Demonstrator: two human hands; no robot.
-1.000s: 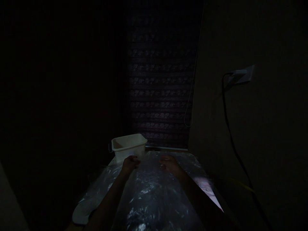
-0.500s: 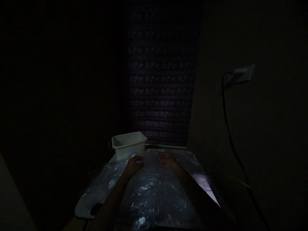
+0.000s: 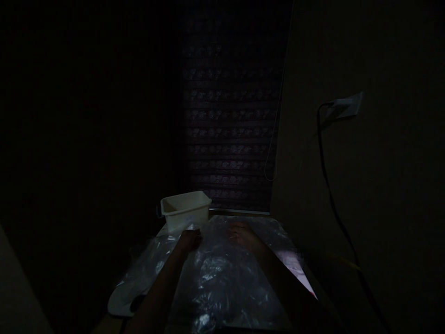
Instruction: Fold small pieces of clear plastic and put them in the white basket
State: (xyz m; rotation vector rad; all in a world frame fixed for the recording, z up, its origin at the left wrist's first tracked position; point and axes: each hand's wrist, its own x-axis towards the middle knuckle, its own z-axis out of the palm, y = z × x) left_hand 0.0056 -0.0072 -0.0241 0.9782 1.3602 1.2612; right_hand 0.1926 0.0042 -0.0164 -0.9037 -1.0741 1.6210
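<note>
Clear crinkled plastic sheeting [image 3: 215,273] covers most of a pale table [image 3: 116,304] in very dim light. My left hand [image 3: 190,239] is closed on the sheeting at the left, just in front of a white tub. Farther right, my right hand [image 3: 241,233] lies on the plastic near the table's far part, its fingers stretched toward the left. Whether the right fingers pinch any film is too dark to tell.
The white tub [image 3: 187,211] stands at the back left corner. A patterned blind [image 3: 225,139] hangs behind the table. On the right wall a black cable [image 3: 330,195] runs down from a socket [image 3: 347,106]. A bright pinkish patch [image 3: 295,269] lies along the right edge.
My left hand has moved slightly left and toward me, and its fingers have closed. The plastic near it has shifted. My right hand has hardly moved.
</note>
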